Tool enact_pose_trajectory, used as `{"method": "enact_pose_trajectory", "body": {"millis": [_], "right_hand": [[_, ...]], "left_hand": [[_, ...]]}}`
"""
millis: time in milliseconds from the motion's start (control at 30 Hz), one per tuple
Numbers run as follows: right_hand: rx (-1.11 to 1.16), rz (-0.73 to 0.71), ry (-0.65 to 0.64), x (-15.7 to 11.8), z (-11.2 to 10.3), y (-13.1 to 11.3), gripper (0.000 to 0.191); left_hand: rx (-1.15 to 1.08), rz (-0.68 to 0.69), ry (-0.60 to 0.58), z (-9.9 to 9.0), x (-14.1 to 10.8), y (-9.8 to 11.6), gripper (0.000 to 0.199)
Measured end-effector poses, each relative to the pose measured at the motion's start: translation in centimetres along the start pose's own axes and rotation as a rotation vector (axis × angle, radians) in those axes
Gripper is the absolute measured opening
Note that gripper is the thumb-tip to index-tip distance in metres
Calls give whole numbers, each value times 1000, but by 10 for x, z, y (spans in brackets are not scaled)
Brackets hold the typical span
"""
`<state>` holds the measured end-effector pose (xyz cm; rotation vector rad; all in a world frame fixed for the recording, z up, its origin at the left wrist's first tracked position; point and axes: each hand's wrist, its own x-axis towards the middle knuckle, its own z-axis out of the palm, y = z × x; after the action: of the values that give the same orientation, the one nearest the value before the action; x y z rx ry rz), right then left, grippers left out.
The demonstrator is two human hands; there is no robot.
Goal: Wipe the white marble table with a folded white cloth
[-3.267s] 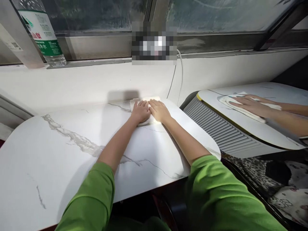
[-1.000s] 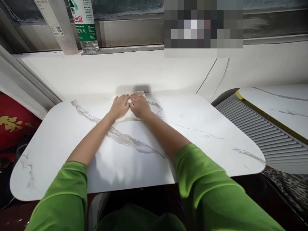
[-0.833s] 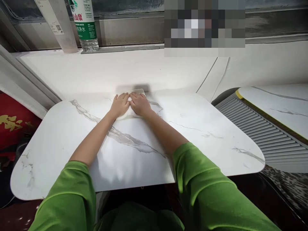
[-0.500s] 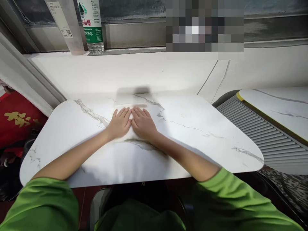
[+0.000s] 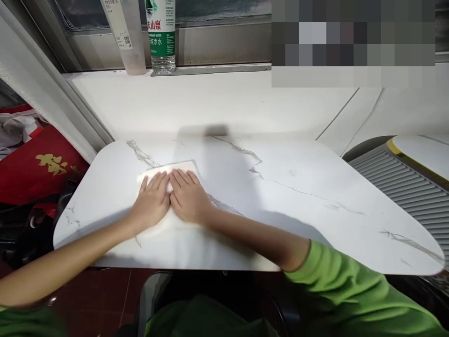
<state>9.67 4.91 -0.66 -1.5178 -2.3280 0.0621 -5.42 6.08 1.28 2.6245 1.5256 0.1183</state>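
Observation:
A thin white cloth [image 5: 182, 165] lies on the white marble-patterned table [image 5: 280, 224], left of its middle. My left hand [image 5: 150, 199] rests palm down on the cloth's left part, fingers stretched out. Beside it my right hand [image 5: 187, 194] presses flat on the same cloth, its fingers also extended. The two hands touch or nearly touch at the thumbs and index fingers. Both palms and much of the cloth beneath them are hidden.
On the sill behind the table stand a translucent cup [image 5: 135, 56] and a green-labelled water bottle [image 5: 162, 42]. A red bag [image 5: 45, 164] lies at the left. A grey ribbed surface [image 5: 414, 187] is at the right, beside another tabletop [image 5: 428, 152].
Both hands have slid left and a little nearer on the table, with the cloth under them. The camera view has also shifted.

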Motion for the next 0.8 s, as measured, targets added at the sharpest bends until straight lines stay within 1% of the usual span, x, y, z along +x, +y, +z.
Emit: {"method": "enact_pose_trajectory", "body": {"millis": [67,167,233,300,333,400,500,600,700,800], "right_hand": [[-7,31,19,37,7,14,55],[-11,56,83,89,17,38,52],[-15,124,118,115,22,52,51],[-18,197,136,133,27,61,51],[-19,218,140,138,28,64,51],[-24,227,141,142,31,67,51],[-29,204,138,134,31,65,51],[-13,200,130,114,28,51,52],[18,215,104,86,24,24,53],[69,168,61,59,22,-14,54]], "left_hand": [[-17,-59,19,-3,36,-15,57],[-30,-68,92,-5,93,-36,55],[-47,-39,103,-7,126,-48,54],[-72,1,100,-7,150,-57,54],[-80,16,99,-7,158,-61,54],[-81,26,100,-6,165,-63,54],[-52,19,83,-5,155,-60,56],[-30,40,69,-4,130,-56,56],[-26,78,65,-4,91,-55,56],[-22,75,72,-4,38,-61,56]]}}
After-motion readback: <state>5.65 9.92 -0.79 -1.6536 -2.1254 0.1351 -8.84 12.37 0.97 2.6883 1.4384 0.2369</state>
